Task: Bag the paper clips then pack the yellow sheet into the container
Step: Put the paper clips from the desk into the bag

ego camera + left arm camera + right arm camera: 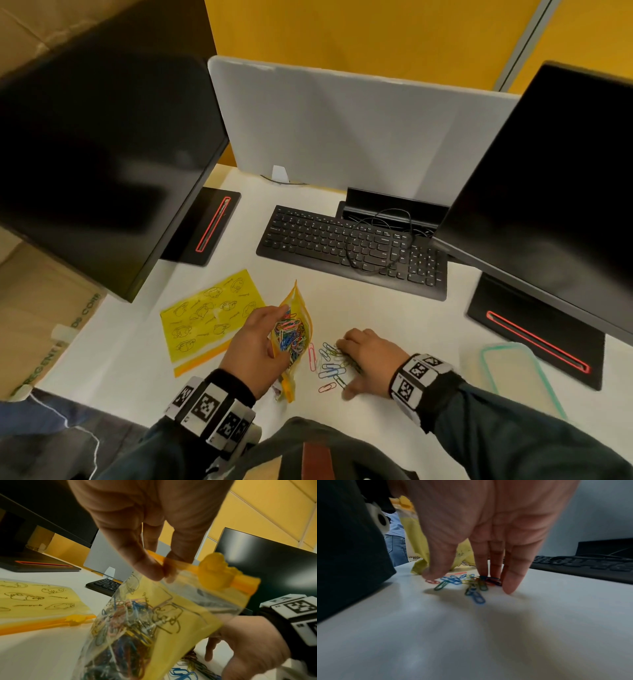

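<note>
Paper clips [330, 368], coloured, heaped loose on the white desk [394, 315] near its front edge. Under the right hand [368, 359]: straight fingers [513, 574] spread down onto the heap, tips touching clips and desk, nothing gripped. Just left of the heap, zip bag [293, 337], yellow-edged, mouth gaping, already well stocked with clips. Pinched at its orange zip strip between thumb and fingertips of the left hand [255, 346]. Yellow sheet [209, 317], printed with line drawings, flat on the desk left of the bag. Clear container [513, 373] with teal rim near the front right corner, well apart from the clips. Keyboard [352, 250] toward the back.
</note>
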Available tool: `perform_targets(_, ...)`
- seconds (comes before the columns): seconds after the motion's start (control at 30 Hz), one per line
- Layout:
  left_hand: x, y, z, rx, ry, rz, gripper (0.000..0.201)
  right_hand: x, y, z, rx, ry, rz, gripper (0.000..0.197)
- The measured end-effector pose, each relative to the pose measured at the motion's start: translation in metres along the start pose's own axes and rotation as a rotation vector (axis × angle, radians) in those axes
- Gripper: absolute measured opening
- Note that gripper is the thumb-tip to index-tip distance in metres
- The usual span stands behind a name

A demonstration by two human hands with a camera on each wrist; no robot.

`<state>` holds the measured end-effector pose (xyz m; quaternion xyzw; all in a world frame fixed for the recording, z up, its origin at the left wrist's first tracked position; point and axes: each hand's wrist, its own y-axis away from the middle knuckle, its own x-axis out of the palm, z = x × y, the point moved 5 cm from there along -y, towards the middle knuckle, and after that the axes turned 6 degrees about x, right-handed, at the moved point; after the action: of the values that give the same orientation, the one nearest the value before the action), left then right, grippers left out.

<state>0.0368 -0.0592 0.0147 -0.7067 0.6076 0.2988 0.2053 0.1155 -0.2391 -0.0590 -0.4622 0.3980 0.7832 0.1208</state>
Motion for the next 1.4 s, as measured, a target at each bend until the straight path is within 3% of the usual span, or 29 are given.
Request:
perform_targets(0.1,0.003,-0.001,-0.001,0.016,-0.044,0.015,0.068,0.004,0.001,0.013,0.127,-0.055,-0.037,0.092)
perform_targets(0.23,0.002,0.000,0.001,0.013,-0.053,0.014,0.067,0.006,-0.006,0.023,0.185,-0.070,-0.112,0.044)
perform_targets(0.33,0.002,0.000,0.002,0.002,-0.039,0.011,0.067,0.005,-0.005,0.025,0.184,-0.054,-0.122,0.030)
perform_targets(0.6,0.005,-0.003,0.004,0.007,-0.026,0.029,0.069,-0.001,0.003,0.016,0.235,-0.099,-0.142,0.029)
perform_targets(0.73,0.005,-0.003,0.004,0.015,-0.019,0.031,0.069,-0.032,0.016,0.003,0.325,-0.446,-0.286,0.018)
perform_targets(0.8,0.005,-0.003,0.004,0.020,-0.007,0.028,0.069,-0.057,0.021,0.014,0.277,-0.719,-0.359,0.018)
perform_targets(0.87,0.006,-0.003,0.003,0.029,0.008,0.024,0.069,-0.079,0.021,0.036,0.161,-0.903,-0.348,0.030)
perform_targets(1.03,0.007,-0.003,0.000,0.028,0.021,0.004,0.060,-0.096,0.004,0.082,0.083,-0.740,-0.326,0.010)
perform_targets(1.17,0.005,-0.002,0.003,0.035,0.010,-0.015,0.069,-0.091,0.003,0.088,0.072,-0.650,-0.288,0.028)
perform_targets(1.33,0.007,0.000,0.005,0.025,0.004,-0.011,0.070,-0.089,0.024,0.025,0.266,-0.931,-0.463,0.028)
perform_targets(1.4,0.008,-0.001,0.005,0.030,0.008,-0.001,0.071,-0.070,0.033,-0.005,0.373,-0.781,-0.355,0.031)
